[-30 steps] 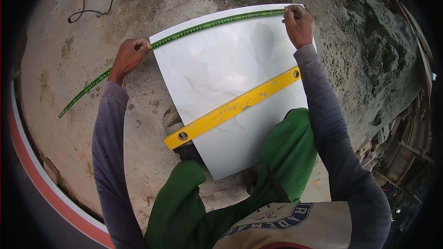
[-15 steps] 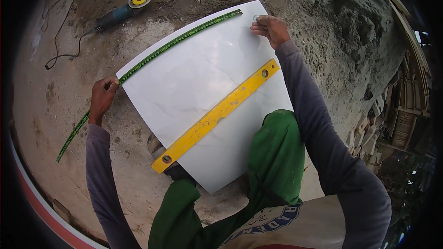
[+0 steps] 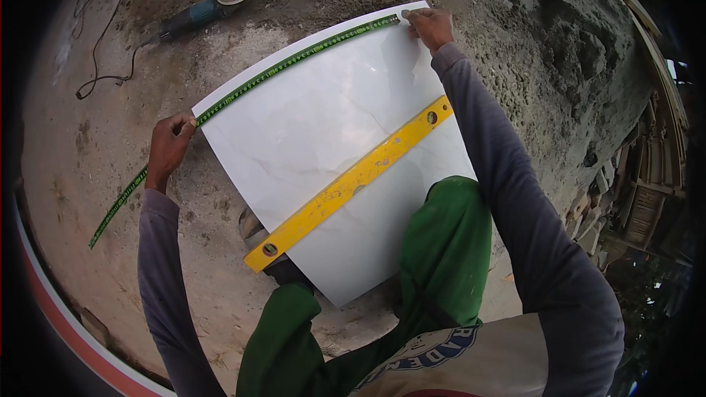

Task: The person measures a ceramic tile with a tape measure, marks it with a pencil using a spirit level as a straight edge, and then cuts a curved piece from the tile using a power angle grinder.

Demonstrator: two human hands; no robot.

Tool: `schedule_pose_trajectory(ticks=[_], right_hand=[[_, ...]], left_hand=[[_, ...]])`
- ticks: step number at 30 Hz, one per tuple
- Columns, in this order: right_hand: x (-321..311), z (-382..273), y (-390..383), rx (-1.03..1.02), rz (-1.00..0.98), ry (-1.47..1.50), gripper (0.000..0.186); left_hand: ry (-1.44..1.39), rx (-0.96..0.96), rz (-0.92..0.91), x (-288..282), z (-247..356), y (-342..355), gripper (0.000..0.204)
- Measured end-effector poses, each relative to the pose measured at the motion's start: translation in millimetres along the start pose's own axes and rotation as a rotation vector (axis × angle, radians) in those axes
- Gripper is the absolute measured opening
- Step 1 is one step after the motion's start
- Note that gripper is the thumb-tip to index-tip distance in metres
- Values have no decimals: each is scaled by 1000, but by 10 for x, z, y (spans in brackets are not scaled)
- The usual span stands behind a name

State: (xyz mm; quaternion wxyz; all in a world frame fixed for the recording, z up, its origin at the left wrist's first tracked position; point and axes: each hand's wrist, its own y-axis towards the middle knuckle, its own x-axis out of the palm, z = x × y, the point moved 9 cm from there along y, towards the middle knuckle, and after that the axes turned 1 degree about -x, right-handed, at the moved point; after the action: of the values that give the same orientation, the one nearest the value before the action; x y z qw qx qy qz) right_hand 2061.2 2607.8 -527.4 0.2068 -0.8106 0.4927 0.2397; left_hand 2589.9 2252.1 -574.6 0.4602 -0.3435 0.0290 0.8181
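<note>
A large white veined tile (image 3: 316, 132) lies tilted in front of my knees. A green tape measure (image 3: 287, 66) runs along its top edge and continues past the left corner onto the ground. My left hand (image 3: 170, 145) pinches the tape at that corner. My right hand (image 3: 432, 28) is at the top right corner beside the tape's end, fingers curled together; what they hold, if anything, is too small to make out. A yellow spirit level (image 3: 349, 184) crosses the tile diagonally, above my right knee.
An angle grinder (image 3: 191, 18) with a yellow disc and looped cord (image 3: 95, 81) lies at the upper left. Rough grey mortar (image 3: 573, 44) is at the right, with stacked boards (image 3: 640, 198) and rubble beyond. A red and white curved edge (image 3: 51, 294) borders the lower left.
Since a second ago, tile, level and left hand appear lower and further left in view. My right hand came off the tape's end, then shifted up toward the corner in the last half second.
</note>
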Motion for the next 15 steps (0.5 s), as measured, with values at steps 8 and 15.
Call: schedule_pose_trajectory(ticks=[8, 15], right_hand=[[371, -51, 166, -63, 14, -263, 30], [308, 182, 277, -15, -121, -95, 36]], left_hand=[[24, -26, 46, -108, -50, -113, 23], [93, 41, 46, -121, 99, -77, 28]])
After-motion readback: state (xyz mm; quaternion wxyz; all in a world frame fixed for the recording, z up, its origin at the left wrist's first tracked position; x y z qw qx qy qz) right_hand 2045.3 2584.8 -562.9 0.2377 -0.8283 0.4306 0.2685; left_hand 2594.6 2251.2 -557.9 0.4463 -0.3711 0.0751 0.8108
